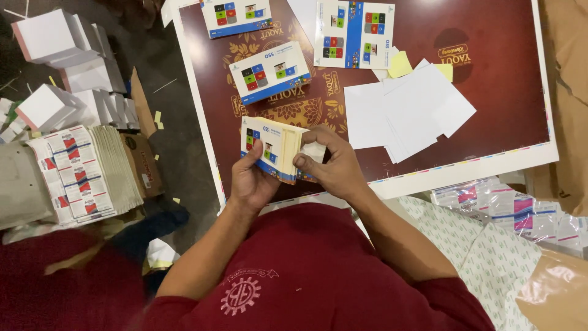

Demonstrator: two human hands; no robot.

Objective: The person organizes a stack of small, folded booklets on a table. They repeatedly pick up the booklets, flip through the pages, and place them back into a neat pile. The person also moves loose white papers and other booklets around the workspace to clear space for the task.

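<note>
A thick stack of printed cards [274,145], white with a blue band and small coloured squares, is held over the near edge of a dark red printed sheet [490,98]. My left hand [251,181] cups the stack from below and from the left. My right hand [331,165] grips its right end, thumb and fingers pinching the card edges. Two more stacks of the same cards [269,72] [353,34] lie on the sheet farther away, and a third [236,15] sits at the top edge.
Loose white paper sheets [407,113] and yellow slips [399,64] lie right of my hands. White boxes [58,40] and a pile of red-printed flat cartons [76,175] stand on the left. Plastic-wrapped packets [520,211] lie at the right.
</note>
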